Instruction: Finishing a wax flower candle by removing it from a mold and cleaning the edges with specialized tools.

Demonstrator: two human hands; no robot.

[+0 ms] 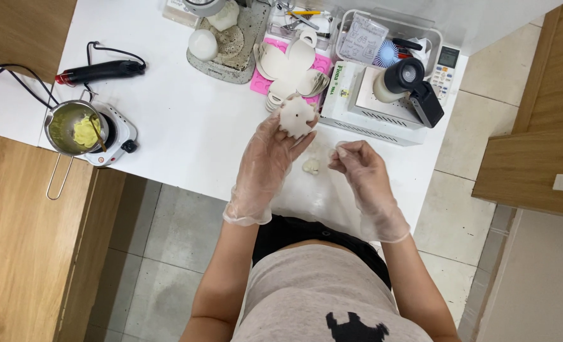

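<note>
1. Far left of the grips: wooden surface (15, 240), black cable, small metal pot (72, 126) of yellow wax on a white hotplate (118, 136) at the counter's (186, 126) edge.
2. Above that, a black-handled tool (101, 71) lying on the white counter.
3. Left hand (270, 158), gloved, grip closed round a white flower-shaped piece (296, 116), held up over the counter.
4. Between the grips, a small white lump (311, 166) resting on the counter.
5. Right hand (360, 166), gloved, fingertips pinched together; whether anything sits inside, cannot tell.
6. Beyond the grips: pink mould (322, 63), white shells, white box (370, 107) with a black device.
7. Below and right: grey tiled floor (174, 234), wooden panels.
</note>
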